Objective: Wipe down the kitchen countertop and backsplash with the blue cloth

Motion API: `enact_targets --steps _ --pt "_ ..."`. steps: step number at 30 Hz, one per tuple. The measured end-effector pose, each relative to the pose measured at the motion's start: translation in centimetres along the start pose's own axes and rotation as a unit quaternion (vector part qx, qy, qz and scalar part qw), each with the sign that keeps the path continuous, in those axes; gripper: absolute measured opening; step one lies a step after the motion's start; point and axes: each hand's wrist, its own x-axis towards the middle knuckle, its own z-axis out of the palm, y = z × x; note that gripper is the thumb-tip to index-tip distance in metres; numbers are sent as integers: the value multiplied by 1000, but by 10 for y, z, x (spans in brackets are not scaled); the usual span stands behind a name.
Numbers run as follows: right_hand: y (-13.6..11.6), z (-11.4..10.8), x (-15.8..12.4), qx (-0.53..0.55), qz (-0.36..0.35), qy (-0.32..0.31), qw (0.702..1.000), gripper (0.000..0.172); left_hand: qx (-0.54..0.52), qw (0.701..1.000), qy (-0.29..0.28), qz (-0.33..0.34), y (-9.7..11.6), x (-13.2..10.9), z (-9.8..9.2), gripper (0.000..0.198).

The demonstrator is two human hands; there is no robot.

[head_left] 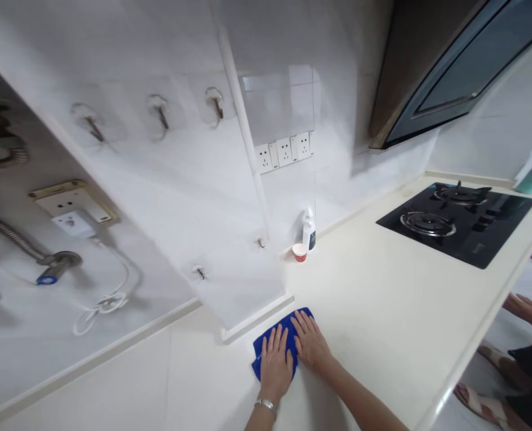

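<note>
A blue microfibre cloth [284, 324] lies on the cream countertop [374, 311] near the wall's bottom edge. My left hand [275, 368], with a silver bracelet on its wrist, presses flat on the cloth's near part. Beside it, my right hand [310, 341] lies on the cloth's right part with its fingers spread. Both palms cover most of the cloth, and neither hand curls round it.
Beyond the cloth stand a white spray bottle [310, 232] and a small red-and-white cup [299, 252]. A black gas hob [455, 222] is set in the counter at right. Past the counter's right edge are another person's hand [527, 314] and sandalled feet [481, 404].
</note>
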Motion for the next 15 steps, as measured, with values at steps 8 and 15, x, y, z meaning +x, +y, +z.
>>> enact_targets --steps 8,15 --pt "-40 -14 -67 8 -54 -12 998 61 67 995 75 16 10 -89 -18 67" --pt "-66 -42 -131 38 -105 -99 989 71 115 979 163 47 13 -161 -28 78"
